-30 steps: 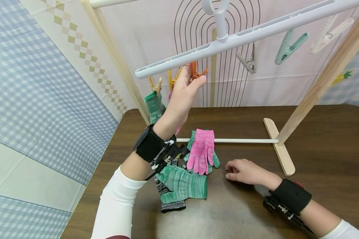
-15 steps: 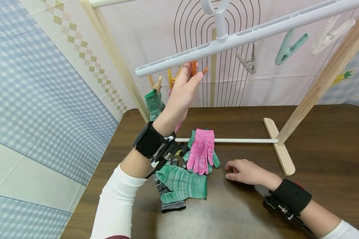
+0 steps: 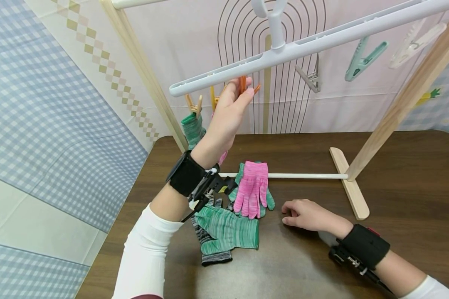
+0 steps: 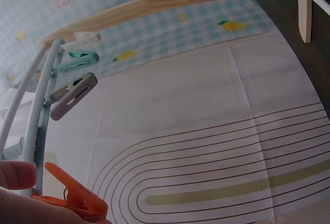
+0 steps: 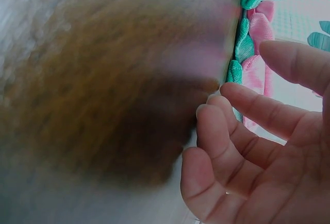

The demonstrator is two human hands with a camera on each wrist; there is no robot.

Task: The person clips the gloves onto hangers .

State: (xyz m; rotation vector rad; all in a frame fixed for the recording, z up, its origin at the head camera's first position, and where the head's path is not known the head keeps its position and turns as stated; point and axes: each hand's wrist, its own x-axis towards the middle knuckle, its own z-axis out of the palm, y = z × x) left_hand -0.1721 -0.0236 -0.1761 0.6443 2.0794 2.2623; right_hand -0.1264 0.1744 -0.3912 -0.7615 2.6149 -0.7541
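My left hand [image 3: 224, 114] is raised to the white hanger bar [image 3: 277, 54] and holds an orange clothespin [image 3: 243, 84] under it. The left wrist view shows this orange clothespin [image 4: 77, 195] close up beside a fingertip, with most of the hand out of frame. Left of the hand, a wooden clothespin [image 3: 195, 107] carries a green glove [image 3: 193, 129]. A yellow clothespin [image 3: 213, 99] and a pink item below it are mostly hidden by the hand. My right hand [image 3: 307, 214] rests on the table with loosely bent fingers, holding nothing.
A pink glove [image 3: 251, 189] lies over green ones on the table, near a green glove [image 3: 230, 230] on a grey-black one [image 3: 217, 257]. Grey [image 3: 311, 77], mint [image 3: 364, 60] and white [image 3: 415, 43] clothespins hang to the right. A wooden post [image 3: 396, 104] stands at right.
My left hand shifts slightly at the orange clothespin, and its thumb moves a little up and left. The bar's left end rises a touch at first. My right hand stays put.
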